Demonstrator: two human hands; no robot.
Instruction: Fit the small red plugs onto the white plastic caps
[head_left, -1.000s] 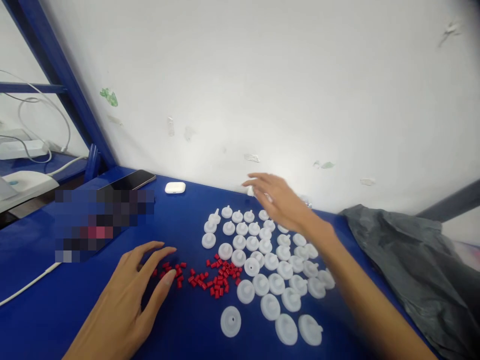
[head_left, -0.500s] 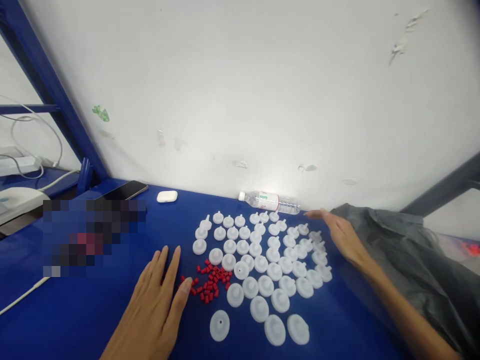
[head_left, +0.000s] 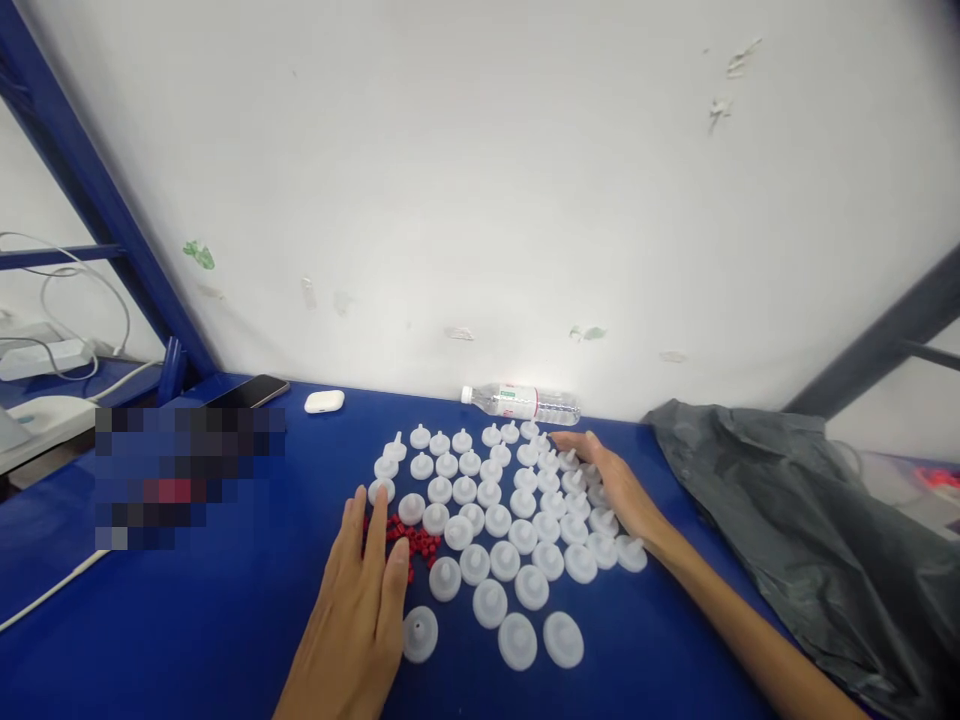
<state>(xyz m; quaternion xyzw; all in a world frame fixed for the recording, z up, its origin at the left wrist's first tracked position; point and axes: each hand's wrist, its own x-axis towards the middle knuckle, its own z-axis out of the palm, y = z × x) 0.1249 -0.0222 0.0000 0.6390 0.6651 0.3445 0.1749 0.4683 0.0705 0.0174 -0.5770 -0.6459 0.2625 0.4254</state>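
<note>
Many round white plastic discs with small spouts (head_left: 504, 560) are spread over the blue tabletop (head_left: 247, 620). A heap of small red tubular caps (head_left: 420, 543) lies at their left side, partly covered by my left hand (head_left: 364, 600). That hand rests flat with fingers stretched out, its fingertips beside the red caps and the leftmost discs. On the right, my right hand (head_left: 619, 490) curves around the edge of the disc group with its fingers extended, touching or nearly touching the outer discs. Neither hand grips anything.
A clear plastic bottle (head_left: 521, 402) lies against the wall behind the discs. A white earbud case (head_left: 325, 402) and a dark phone (head_left: 251, 393) are at the back left. Grey sheeting (head_left: 750, 470) drapes over the right side. A white cable (head_left: 60, 585) runs along the left.
My right hand has moved left, and the right-hand discs are bunched closer together. My left hand has shifted right, over part of the red caps. The camera view has turned slightly.
</note>
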